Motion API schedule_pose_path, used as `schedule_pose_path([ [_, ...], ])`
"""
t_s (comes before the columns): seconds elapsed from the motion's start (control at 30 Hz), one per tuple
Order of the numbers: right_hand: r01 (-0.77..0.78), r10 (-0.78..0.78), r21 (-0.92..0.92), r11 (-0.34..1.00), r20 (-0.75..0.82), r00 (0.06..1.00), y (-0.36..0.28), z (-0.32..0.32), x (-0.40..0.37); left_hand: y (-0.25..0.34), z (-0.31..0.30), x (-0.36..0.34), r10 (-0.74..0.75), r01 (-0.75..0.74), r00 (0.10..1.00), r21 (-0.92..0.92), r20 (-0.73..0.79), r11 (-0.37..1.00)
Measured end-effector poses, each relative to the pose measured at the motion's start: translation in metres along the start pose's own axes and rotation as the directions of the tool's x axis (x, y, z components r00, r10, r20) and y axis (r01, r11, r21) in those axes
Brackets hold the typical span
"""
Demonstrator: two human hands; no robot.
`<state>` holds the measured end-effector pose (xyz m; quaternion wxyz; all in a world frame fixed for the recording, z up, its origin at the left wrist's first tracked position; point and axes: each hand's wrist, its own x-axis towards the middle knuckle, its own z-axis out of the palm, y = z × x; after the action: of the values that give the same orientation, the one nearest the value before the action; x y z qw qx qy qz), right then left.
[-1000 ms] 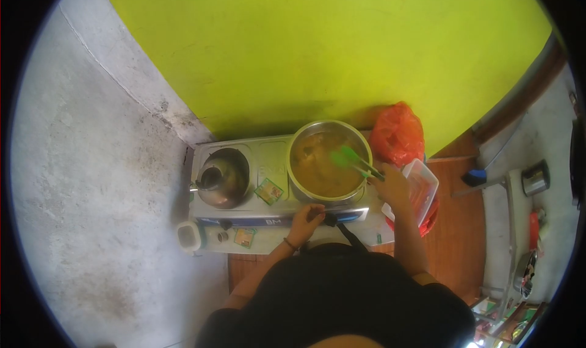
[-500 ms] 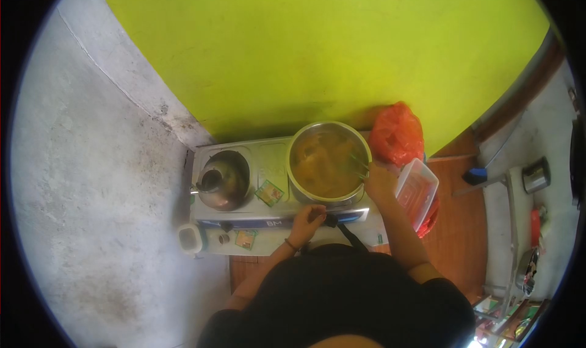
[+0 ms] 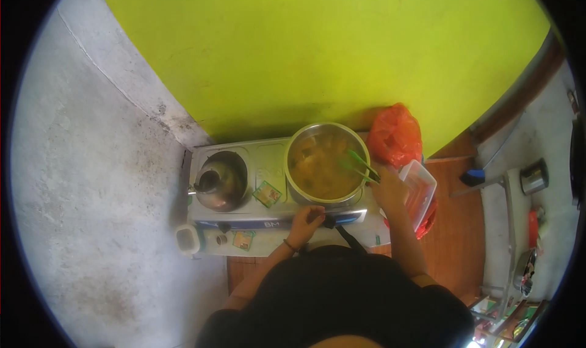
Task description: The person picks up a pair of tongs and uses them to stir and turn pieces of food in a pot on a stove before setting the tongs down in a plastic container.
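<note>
A large metal pot [image 3: 291,180] of yellowish-brown broth with chunks in it stands on the right side of a two-burner gas stove [image 3: 268,159]. My right hand [image 3: 390,192], at the pot's right rim, is closed around tongs [image 3: 360,160] with green tips. The tips reach over the broth; whether they grip a piece is too blurred to tell. Below the pot's front edge is my left hand [image 3: 306,218], fingers curled, close to a black stove knob [image 3: 329,221]. Anything inside those fingers is hidden.
A metal kettle [image 3: 223,192] sits on the left burner. Seasoning packets [image 3: 267,194] lie on the stove and on the ledge below. Right of the pot are a red plastic bag [image 3: 395,134] and a clear plastic container [image 3: 420,192]. A green wall [image 3: 317,49] rises behind.
My right hand has shifted slightly right and down, and more of the green tongs shows above the broth. My left hand has stayed almost where it was.
</note>
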<state>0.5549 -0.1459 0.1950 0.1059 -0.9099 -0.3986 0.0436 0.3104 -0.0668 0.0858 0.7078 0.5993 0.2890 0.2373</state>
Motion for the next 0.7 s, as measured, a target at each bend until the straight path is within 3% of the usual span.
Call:
schedule_pose_path([
  [0.37, 0.07, -0.097, 0.191, 0.979, 0.134, 0.986, -0.03, 0.006, -0.017, -0.006, 0.0, -0.004, -0.02, 0.019, 1.0, -0.057, -0.01, 0.998],
  [0.47, 0.121, -0.137, 0.121, 0.985, 0.133, 0.982, -0.03, 0.012, -0.018, -0.008, -0.003, -0.005, -0.048, 0.046, 0.999, -0.072, -0.018, 0.996],
  [0.7, 0.057, -0.064, 0.06, 0.997, 0.131, 0.989, -0.029, 0.035, -0.003, -0.009, -0.003, -0.004, -0.038, 0.038, 0.999, -0.016, -0.017, 0.999],
])
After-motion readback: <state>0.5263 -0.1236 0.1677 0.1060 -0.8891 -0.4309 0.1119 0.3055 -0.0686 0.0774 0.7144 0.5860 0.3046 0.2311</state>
